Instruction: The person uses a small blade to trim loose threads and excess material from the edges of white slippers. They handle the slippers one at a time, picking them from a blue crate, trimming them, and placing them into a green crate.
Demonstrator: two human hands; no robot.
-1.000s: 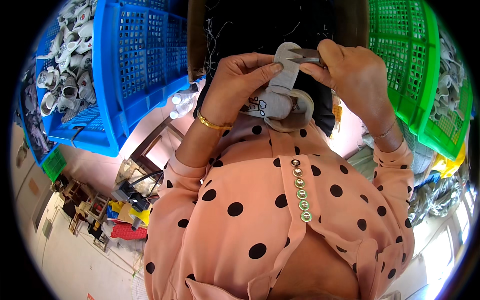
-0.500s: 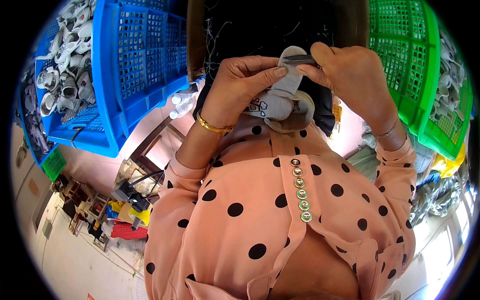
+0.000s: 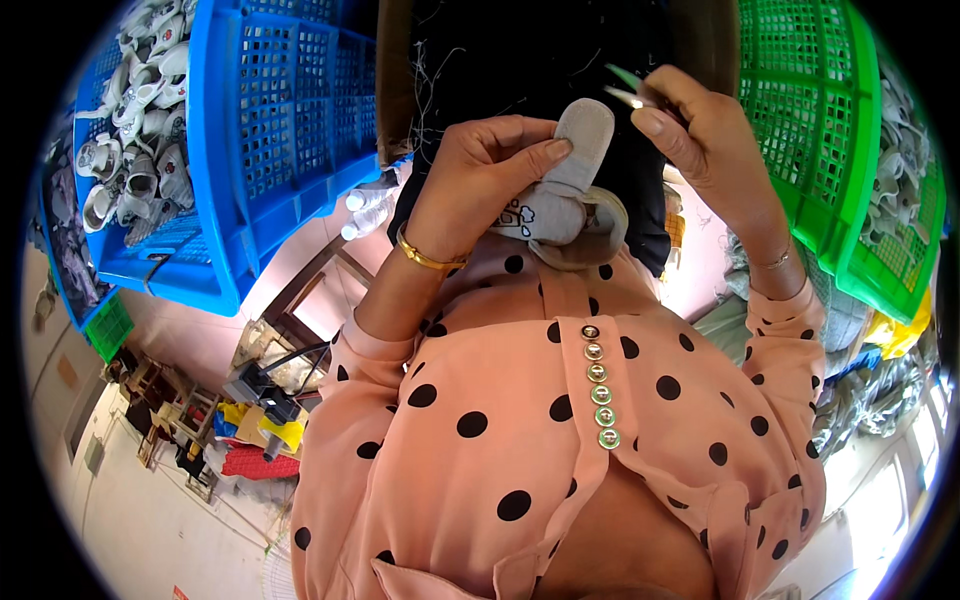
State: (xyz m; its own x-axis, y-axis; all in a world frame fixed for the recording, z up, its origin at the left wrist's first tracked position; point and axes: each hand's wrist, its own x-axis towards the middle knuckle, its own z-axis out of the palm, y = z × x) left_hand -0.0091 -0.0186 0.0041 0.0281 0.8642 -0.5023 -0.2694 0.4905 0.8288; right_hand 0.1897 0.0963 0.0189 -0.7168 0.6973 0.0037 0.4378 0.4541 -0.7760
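My left hand pinches a light grey shoe upper by its rounded strap end, thumb on top. The upper has a small printed pattern on its side and a curled, open rim at the heel. Its flat tab points up and away from me. Just to the right, my right hand is closed round small thread snips. Their two pointed blades stick out to the left, spread apart, and do not touch the upper. The handles are hidden within the fingers.
A blue plastic crate at the left stands beside many pale shoe uppers. At the right a green crate adjoins more of them. Loose threads lie on the dark surface ahead. Clear bottles stand beyond my left forearm.
My right hand has drawn the snips away from the tab, up and to the right, and their blades have spread. The left hand still holds the upper in nearly the same place.
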